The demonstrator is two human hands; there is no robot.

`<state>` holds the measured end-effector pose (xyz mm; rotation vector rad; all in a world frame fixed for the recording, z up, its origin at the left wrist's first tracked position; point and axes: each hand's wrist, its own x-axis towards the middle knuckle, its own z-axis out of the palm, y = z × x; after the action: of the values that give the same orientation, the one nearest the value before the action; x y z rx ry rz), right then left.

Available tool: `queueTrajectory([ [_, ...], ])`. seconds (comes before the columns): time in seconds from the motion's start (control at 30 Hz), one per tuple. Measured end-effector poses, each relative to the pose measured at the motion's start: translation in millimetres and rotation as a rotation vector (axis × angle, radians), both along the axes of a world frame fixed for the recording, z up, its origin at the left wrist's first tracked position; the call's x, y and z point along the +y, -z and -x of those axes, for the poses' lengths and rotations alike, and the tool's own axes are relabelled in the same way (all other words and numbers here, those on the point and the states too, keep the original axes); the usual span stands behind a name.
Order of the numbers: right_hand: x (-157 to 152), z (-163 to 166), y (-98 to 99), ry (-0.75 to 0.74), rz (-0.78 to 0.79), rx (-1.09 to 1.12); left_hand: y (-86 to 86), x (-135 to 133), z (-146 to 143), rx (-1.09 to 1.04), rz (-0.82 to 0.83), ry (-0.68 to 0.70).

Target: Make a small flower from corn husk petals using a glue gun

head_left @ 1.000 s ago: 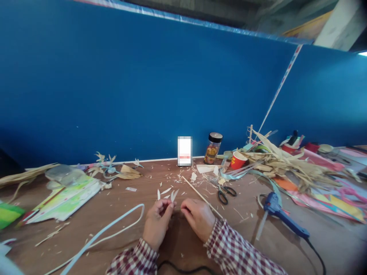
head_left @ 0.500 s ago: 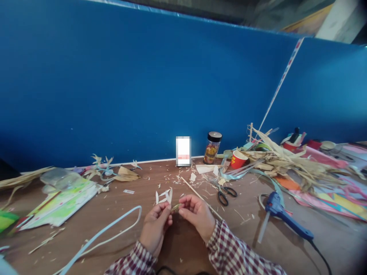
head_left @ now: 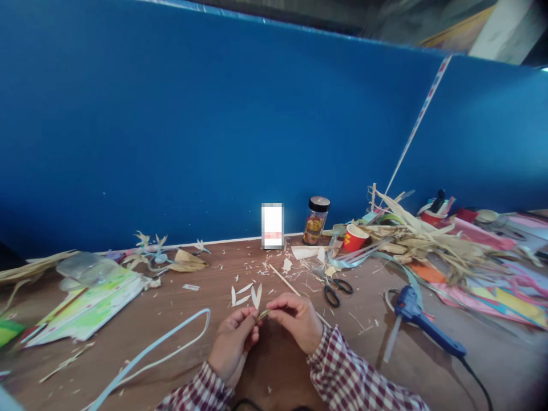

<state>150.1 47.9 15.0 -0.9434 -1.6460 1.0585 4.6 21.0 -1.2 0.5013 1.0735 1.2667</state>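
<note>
A: What has the left hand (head_left: 233, 339) got?

B: A pale petal piece (head_left: 256, 297), pinched low down. Thumb and fingers are closed on it, so its base is hidden.

A: How does the piece look?

B: Creamy white, in a narrow V. Two slim blades rise from the fingertips, tapering toward their tips; they spread apart at the top and meet near the thumb.

A: And the right hand (head_left: 298, 321)?

B: Its thumb and forefinger are nearly together, pinching one end of a thin strip (head_left: 264, 313). That strip is greenish tan, slightly curved, and bridges the small gap to the left fingertips.

A: Is it wound around the petals?

B: I can't tell; the fingers cover the place where they would meet.

A: Where is all this?

B: Between the two hands, in front of the person, above the brown table (head_left: 276, 359).

A: Any similar pieces about?

B: Three loose slivers (head_left: 242, 301) lie just beyond the left hand, the same pale colour and leaf-like shape. One points away from the person, two lie aslant.

A: What else is near?

B: A thin stick (head_left: 283, 279) runs behind the right hand, black-handled scissors (head_left: 331, 295) lie past it, and a blue glue gun (head_left: 423, 325) rests farther right. A pale blue band (head_left: 160, 338) loops beside the left hand.
</note>
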Motion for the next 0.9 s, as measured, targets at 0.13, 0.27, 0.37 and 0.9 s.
queueTrajectory([
  [0.13, 1, -2, -0.6, -0.019, -0.112, -0.063, -0.5, 0, 0, -0.003, 0.016, 0.002],
  [0.27, 1, -4, -0.5, -0.041, -0.184, -0.127, -0.6, -1, 0, -0.025, 0.027, 0.01],
  [0.37, 1, -4, -0.9, -0.047, -0.211, -0.151, -0.8, -2, 0, -0.033, 0.019, 0.011],
  [0.9, 4, -12, -3.7, -0.05, -0.38, -0.26, -1.8, -2, -3, 0.033, 0.024, 0.039],
])
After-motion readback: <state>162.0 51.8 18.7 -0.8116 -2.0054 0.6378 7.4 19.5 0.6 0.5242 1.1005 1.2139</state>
